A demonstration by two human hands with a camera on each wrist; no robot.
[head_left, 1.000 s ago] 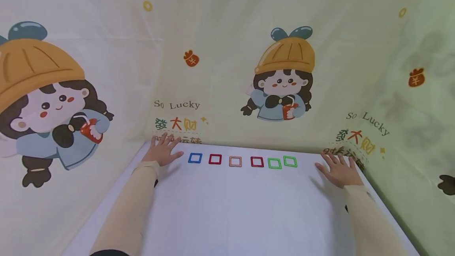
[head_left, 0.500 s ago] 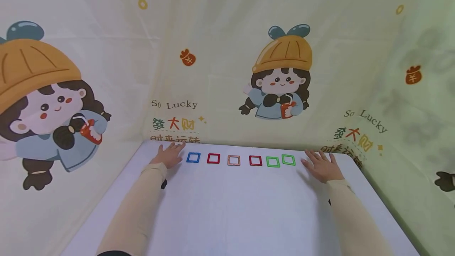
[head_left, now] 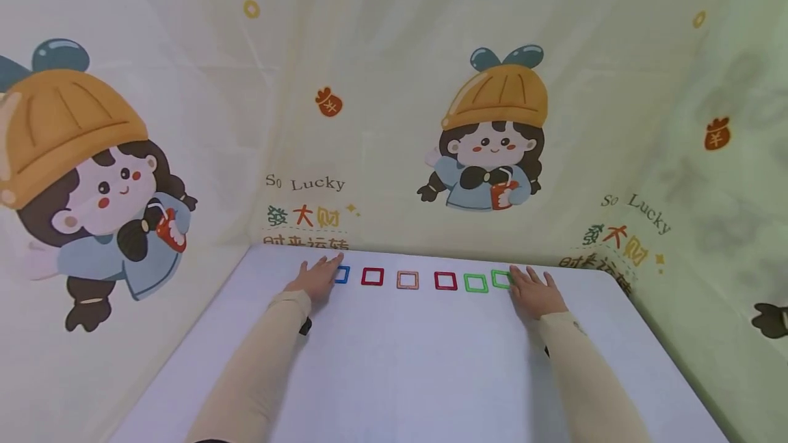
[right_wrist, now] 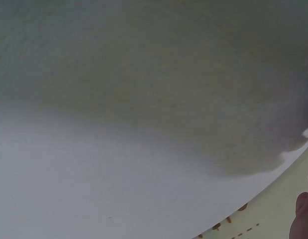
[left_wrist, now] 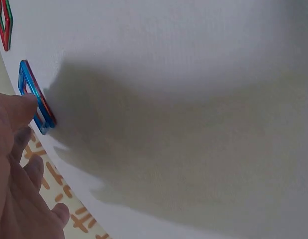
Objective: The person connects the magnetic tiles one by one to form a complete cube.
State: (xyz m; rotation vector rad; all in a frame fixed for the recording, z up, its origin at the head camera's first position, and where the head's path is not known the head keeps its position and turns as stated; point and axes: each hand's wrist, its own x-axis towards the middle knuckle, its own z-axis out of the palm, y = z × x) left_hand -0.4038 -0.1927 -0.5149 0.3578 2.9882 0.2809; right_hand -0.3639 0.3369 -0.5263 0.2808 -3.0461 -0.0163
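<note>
Along the far edge of the white table [head_left: 406, 361] lies a row of small hollow square frames. My left hand [head_left: 315, 280], fingers extended, reaches over the blue square frame [head_left: 345, 275] at the row's left end and partly covers it. In the left wrist view the thumb overlaps this blue frame, and a red edge shows along its side. At the other end, my right hand [head_left: 534, 294] has spread fingers, the fingertips right at the outer green square frame [head_left: 500, 286]. The right wrist view catches only a bit of that hand at its edge.
Between the hands are a red frame [head_left: 372, 284], an orange frame [head_left: 408, 288], another red frame [head_left: 446, 289] and a second green frame [head_left: 476, 291]. A printed cloth [head_left: 382, 210] with cartoon figures hangs behind the table and at both sides.
Both hands have moved inward: the left went right until over the blue frame, the right went left to the outer green frame. The frames stay in their row.
</note>
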